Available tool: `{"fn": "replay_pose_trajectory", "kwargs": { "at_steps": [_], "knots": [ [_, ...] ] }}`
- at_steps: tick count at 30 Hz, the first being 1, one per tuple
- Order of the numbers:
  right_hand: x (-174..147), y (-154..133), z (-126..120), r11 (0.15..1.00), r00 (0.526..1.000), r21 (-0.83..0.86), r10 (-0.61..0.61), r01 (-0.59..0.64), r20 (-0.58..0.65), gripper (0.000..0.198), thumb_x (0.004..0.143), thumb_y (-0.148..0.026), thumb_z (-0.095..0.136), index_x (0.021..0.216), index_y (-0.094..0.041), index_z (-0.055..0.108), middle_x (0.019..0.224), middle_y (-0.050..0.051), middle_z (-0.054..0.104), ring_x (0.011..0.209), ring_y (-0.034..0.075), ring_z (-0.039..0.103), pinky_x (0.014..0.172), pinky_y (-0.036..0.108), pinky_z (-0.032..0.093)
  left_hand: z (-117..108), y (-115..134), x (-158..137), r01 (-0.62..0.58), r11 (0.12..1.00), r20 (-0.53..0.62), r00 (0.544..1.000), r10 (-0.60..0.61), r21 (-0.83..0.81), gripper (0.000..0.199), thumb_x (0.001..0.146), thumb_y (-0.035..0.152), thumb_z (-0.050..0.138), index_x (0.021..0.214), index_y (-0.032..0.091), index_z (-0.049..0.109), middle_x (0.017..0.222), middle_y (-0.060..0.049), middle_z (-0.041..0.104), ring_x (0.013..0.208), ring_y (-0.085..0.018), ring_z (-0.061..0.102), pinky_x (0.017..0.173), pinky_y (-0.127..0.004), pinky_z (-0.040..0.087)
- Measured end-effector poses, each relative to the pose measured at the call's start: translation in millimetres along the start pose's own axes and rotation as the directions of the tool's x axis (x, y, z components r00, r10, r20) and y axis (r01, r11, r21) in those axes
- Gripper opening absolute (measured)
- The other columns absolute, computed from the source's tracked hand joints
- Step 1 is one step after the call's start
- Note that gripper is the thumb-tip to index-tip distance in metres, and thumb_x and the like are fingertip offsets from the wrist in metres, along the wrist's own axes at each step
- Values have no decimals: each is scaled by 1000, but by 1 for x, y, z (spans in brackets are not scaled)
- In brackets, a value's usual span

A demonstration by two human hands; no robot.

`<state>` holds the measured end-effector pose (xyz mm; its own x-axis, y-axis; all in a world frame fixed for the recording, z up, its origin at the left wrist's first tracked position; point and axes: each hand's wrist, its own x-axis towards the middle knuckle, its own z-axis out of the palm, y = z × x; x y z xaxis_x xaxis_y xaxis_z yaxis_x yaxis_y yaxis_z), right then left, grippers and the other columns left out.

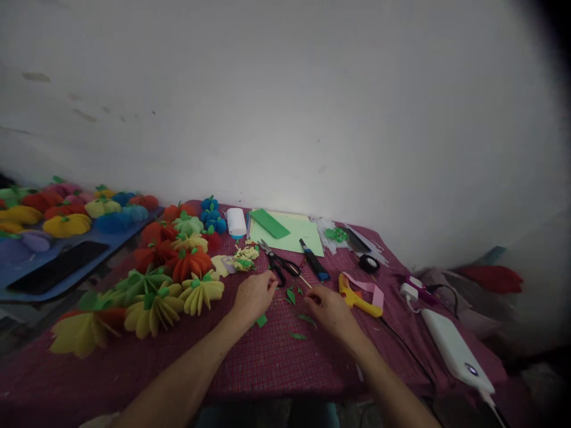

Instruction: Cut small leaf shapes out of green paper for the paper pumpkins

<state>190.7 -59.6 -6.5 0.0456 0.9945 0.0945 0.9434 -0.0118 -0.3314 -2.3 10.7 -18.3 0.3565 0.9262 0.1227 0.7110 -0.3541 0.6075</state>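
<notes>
My left hand is over the table, its fingers curled together; anything inside them is hidden. Under that wrist lies a green paper scrap. My right hand faces it across a small gap, fingers bent inward, and what they hold, if anything, does not show. A thin pale stick ends by its knuckles; I cannot tell if the hand touches it. Between the hands lie small green leaf-shaped cutouts. Black-handled scissors lie just beyond, beside a black and blue box cutter.
Colourful paper pumpkins crowd the left, with a phone on a blue table. A yellow glue gun with its cord, black tape and a white power bank lie right. Green paper sheets lie near the wall.
</notes>
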Motion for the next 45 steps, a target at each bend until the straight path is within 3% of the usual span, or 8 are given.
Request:
{"fn": "replay_pose_trajectory", "kwargs": {
  "at_steps": [9,16,19,22,26,30,45],
  "knots": [
    [24,-32,33,986,997,-162,25,-36,-69,21,81,-32,56,85,-15,67,90,13,70,86,25,64,72,29,43,2,-1,1,4,999,-34,999,-5,-47,18,86,29,48,91,24,64,79,-3,69,75,-21,63,66,-27,39],
    [30,-24,32,998,998,-68,5,-9,-69,20,82,-17,51,74,-15,69,81,12,71,76,22,66,66,27,44,6,-5,4,16,955,-12,1000,-20,-297,14,81,24,52,83,20,64,76,-4,66,76,-20,61,69,-28,40],
    [24,-14,21,997,995,67,-42,48,-91,21,84,-21,50,79,-17,69,76,5,71,70,18,65,62,23,44,12,-3,5,40,873,71,997,-6,-486,17,78,20,53,93,18,62,73,-3,66,68,-17,61,62,-26,43],
    [12,-9,11,975,986,195,-74,103,-151,24,88,-27,46,85,-17,67,80,3,69,72,15,63,63,21,45,18,4,2,106,735,193,981,35,-670,27,78,19,53,103,13,57,74,-5,67,64,-16,63,55,-24,46],
    [-1,-12,5,940,976,302,-102,158,-193,21,87,-28,49,81,-18,66,79,3,67,72,15,60,63,22,45,18,13,-5,175,559,274,957,99,-810,30,75,23,59,102,11,56,81,-9,68,76,-18,65,63,-28,51],
    [-3,-17,3,910,973,366,-128,192,-191,17,85,-24,52,78,-19,66,79,3,65,74,16,59,59,23,44,14,16,-8,201,466,284,952,116,-862,33,71,27,65,99,11,58,81,-8,67,77,-18,64,69,-31,51],
    [0,-18,6,821,991,557,-77,123,-106,16,83,-27,53,78,-18,66,71,1,65,64,16,58,56,24,43,19,12,-4,121,480,204,971,125,-869,19,66,26,69,77,12,65,62,-3,66,57,-14,60,57,-25,45]
  ]
}}
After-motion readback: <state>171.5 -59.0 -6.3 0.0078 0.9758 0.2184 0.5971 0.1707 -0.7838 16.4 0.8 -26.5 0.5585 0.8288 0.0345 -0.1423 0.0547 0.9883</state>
